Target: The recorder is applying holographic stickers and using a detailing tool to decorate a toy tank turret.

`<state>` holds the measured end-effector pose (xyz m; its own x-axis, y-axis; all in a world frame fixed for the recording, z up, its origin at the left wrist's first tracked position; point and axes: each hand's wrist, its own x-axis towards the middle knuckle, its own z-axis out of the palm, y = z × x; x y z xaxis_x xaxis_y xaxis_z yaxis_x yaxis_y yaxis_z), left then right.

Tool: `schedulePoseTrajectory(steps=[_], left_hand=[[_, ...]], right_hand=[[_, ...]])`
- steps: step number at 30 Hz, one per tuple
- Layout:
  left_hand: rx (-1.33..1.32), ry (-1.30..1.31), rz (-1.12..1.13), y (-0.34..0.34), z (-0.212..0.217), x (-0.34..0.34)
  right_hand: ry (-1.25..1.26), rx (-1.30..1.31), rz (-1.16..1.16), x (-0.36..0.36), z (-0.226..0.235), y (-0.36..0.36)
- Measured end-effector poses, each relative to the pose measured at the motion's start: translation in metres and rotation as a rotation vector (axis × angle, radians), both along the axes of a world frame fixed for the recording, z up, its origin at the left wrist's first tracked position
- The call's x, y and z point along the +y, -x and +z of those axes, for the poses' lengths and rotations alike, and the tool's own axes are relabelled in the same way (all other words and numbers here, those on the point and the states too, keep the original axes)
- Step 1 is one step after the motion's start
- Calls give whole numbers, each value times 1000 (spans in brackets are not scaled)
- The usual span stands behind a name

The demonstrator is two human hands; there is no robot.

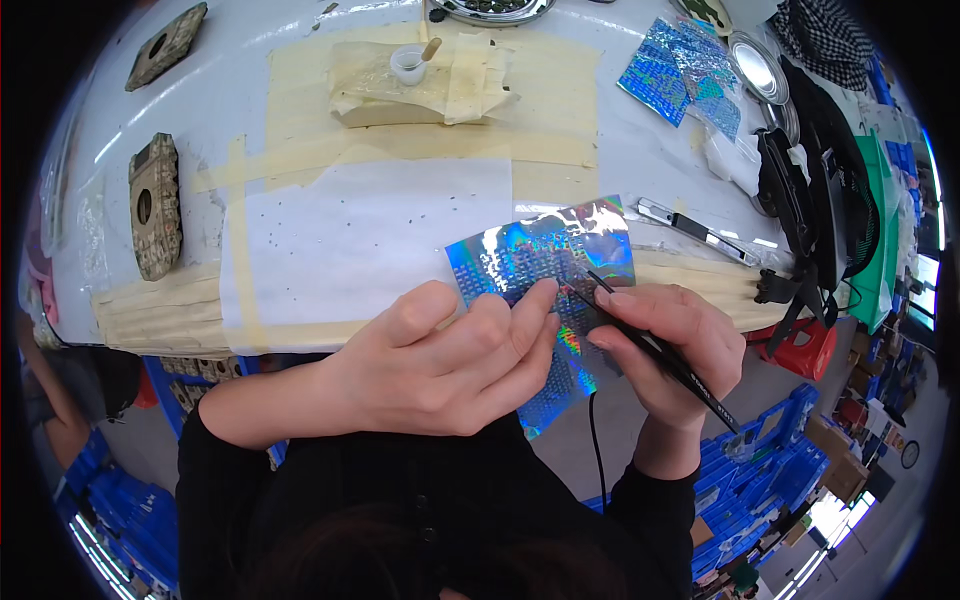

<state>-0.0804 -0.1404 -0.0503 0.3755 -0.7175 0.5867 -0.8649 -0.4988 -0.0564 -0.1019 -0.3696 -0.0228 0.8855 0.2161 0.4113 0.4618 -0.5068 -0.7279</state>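
The holographic foil sheet (pixel 540 262) lies partly over the near edge of the worktop (pixel 640 160), its long axis running from just beyond the fingers back down between the two hands. The left hand (pixel 440 355) pins it, fingers (pixel 535 300) curled closed on its middle. The right hand (pixel 665 345), just to the right and almost touching the left fingertips, has its fingers closed around black tweezers (pixel 655 350), whose tip points up and left onto the sheet right beside the left fingertips.
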Motion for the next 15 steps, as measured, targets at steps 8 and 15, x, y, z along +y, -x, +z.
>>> schedulePoseTrajectory(steps=[8,15], left_hand=[[-11,-15,-19,-2,-1,-1],[-17,-11,-20,-2,-2,-1]], right_hand=[[7,-33,81,-3,-4,-7],[31,-29,94,-3,-5,-8]])
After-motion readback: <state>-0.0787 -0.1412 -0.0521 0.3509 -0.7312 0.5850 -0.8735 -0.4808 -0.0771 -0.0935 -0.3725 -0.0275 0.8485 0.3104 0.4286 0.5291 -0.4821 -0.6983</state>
